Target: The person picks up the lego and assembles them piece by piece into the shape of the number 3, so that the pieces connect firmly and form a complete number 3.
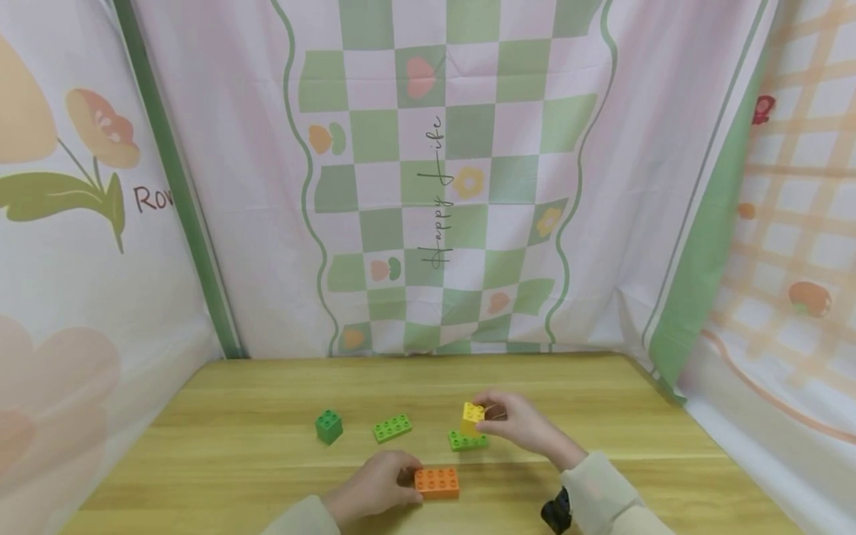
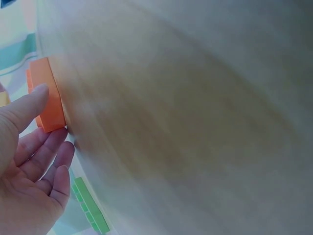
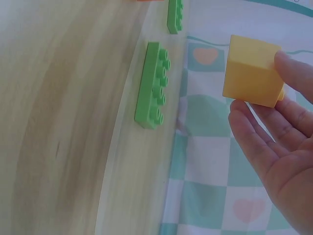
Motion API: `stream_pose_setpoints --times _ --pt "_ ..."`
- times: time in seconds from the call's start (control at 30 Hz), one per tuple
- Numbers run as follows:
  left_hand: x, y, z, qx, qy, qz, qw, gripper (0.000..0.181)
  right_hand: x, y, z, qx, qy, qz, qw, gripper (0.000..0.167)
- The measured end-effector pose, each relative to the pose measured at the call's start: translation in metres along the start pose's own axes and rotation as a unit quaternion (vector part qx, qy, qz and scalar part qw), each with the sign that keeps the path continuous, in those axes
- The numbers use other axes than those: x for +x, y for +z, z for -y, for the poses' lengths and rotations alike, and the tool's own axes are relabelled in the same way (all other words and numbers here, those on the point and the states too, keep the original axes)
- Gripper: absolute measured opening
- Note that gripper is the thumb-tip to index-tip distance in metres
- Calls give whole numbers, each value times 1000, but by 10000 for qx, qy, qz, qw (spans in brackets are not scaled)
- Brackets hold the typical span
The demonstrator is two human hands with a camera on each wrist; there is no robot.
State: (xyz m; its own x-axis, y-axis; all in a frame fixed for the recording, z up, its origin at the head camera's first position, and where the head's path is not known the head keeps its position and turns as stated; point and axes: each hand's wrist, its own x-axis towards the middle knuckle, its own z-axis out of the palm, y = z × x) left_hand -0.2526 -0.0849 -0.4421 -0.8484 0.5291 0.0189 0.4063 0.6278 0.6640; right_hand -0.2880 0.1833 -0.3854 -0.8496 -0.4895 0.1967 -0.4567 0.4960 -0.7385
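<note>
My left hand pinches the left end of an orange building brick, which lies studs up on the table. In the left wrist view the thumb presses one face of the orange brick, with fingertips at its end. My right hand pinches a yellow building brick between thumb and fingers. In the right wrist view the yellow brick is held off the table, apart from the light green flat brick. From the head view, that flat brick shows just below the yellow one.
Another light green flat brick lies left of the middle of the wooden table. Farther left stands a dark green brick. A black object sits at the right wrist. Patterned curtains border the table's back and sides.
</note>
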Motion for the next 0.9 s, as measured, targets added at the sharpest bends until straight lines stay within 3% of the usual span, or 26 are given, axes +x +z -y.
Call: stream_pose_setpoints --times 0.37,0.9 --pt "0 0 1 28 -1 -2 10000 35 -1 8 9 547 -29 315 9980 39" --pt "0 0 3 178 206 -74 9996 33 -3 22 14 541 -109 592 9967 36"
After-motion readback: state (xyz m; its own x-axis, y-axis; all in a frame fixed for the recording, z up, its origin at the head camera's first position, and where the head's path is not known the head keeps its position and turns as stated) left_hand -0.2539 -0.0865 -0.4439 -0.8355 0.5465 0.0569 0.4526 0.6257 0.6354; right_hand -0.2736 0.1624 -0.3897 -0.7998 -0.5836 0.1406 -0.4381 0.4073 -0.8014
